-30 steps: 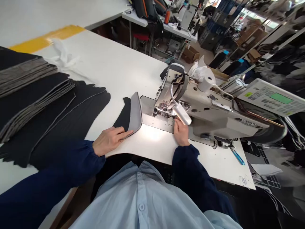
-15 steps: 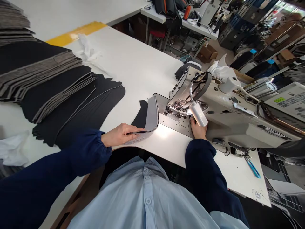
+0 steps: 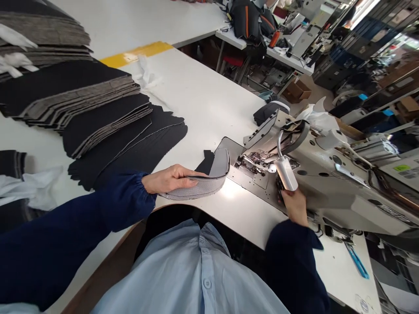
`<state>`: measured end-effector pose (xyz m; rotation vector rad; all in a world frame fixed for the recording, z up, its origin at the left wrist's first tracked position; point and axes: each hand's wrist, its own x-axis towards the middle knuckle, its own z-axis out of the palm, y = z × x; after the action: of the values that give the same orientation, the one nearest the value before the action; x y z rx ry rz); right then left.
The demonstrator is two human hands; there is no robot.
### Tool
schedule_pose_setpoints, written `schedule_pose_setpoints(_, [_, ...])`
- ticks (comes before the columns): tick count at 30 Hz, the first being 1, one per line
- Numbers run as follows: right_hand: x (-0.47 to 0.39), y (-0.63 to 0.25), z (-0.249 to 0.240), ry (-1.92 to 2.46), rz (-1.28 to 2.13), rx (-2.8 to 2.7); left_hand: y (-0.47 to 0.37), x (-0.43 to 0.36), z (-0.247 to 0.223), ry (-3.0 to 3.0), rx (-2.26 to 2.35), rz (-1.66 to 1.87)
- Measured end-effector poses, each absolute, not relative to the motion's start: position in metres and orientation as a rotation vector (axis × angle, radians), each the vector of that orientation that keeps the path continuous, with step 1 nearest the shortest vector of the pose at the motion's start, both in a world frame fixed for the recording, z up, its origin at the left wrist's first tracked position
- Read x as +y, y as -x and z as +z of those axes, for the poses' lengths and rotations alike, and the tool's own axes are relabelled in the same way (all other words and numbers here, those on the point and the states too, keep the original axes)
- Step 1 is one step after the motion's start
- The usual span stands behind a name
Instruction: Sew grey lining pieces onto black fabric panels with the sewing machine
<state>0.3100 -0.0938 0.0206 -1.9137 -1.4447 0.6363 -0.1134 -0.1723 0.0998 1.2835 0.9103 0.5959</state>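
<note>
My left hand [image 3: 170, 178] pinches a curved grey and black fabric piece [image 3: 201, 187] between thumb and fingers. The piece stands on edge, its far end bending round near the metal plate of the sewing machine [image 3: 330, 174]. My right hand [image 3: 295, 205] is closed beside the machine, below its white lamp [image 3: 286, 173]. A small black object [image 3: 279, 185] shows at the right fingertips; its kind is unclear, and the lamp hides part of the fingers. The needle and presser foot area [image 3: 252, 162] lies between my hands, with no fabric under it.
Stacks of black and grey cut fabric pieces [image 3: 108, 126] lie on the left of the white table [image 3: 196, 100]. White crumpled scraps [image 3: 145, 74] lie behind them. A blue-handled tool [image 3: 358, 261] rests at the right. A dark rolled item [image 3: 270, 111] sits behind the machine.
My right hand has drawn back from the machine plate toward me and right, with the small black object. The fabric piece has turned, showing more of its grey side. The view has shifted.
</note>
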Motion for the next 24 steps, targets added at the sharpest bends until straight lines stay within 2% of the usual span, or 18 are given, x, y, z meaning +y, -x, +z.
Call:
schedule_pose_setpoints(5, [-0.183,-0.288,0.038,1.694,1.121,-1.298,0.123,-0.17,0.11,-1.31,0.89,0.554])
schedule_pose_setpoints(7, [-0.202,-0.271,0.053,1.562,1.131,-1.49,0.126,-0.167,0.112,-1.339,0.893,0.494])
schedule_pose_setpoints(10, [-0.197,-0.238,0.075,1.302,0.839,-2.033,0.126,-0.165,0.116,-1.38,0.885,0.393])
schedule_pose_setpoints(14, [-0.164,-0.195,0.101,0.868,0.07,-2.529,0.122,-0.165,0.124,-1.426,0.855,0.334])
schedule_pose_setpoints(16, [-0.152,-0.179,0.114,0.765,-0.187,-2.642,0.119,-0.167,0.129,-1.464,0.815,0.357])
schedule_pose_setpoints(19, [-0.145,-0.168,0.13,0.665,-0.369,-2.752,0.116,-0.168,0.134,-1.519,0.753,0.42])
schedule_pose_setpoints(24, [-0.143,-0.173,0.144,0.518,-0.438,-2.834,0.111,-0.168,0.139,-1.448,0.713,0.432])
